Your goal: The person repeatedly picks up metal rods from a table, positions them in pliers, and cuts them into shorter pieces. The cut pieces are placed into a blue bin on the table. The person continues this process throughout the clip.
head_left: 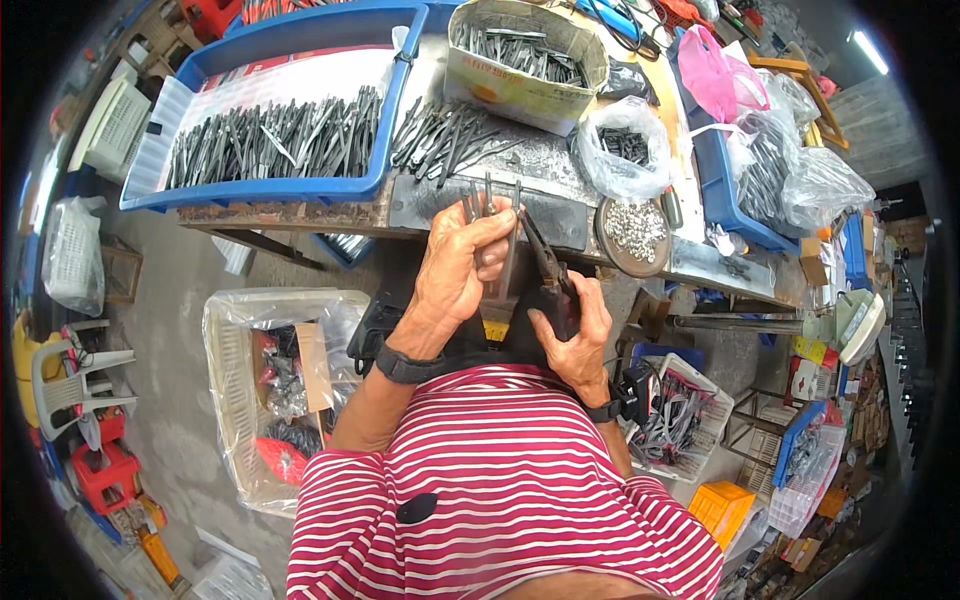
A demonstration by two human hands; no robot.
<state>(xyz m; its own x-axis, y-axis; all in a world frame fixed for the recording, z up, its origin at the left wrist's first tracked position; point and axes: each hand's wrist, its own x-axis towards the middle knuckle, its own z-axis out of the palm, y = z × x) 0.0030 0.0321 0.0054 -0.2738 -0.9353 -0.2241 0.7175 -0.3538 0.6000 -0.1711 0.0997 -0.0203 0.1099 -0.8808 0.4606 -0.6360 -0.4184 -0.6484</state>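
Note:
My left hand is closed around a few slim dark metal strips, whose ends stick up past the thumb and fingers. My right hand wraps the dark handles of a pair of pliers. The plier jaws point up toward the left fingertips, close beside the strips; whether they touch one is too small to tell. Both hands are at the front edge of the workbench. Just beyond them lies a loose pile of similar dark strips.
A blue-rimmed tray of strips stands at left, a cardboard box of them at the back. To the right are a plastic bag of dark parts and small silver pieces in a round dish. A plastic-lined crate sits on the floor.

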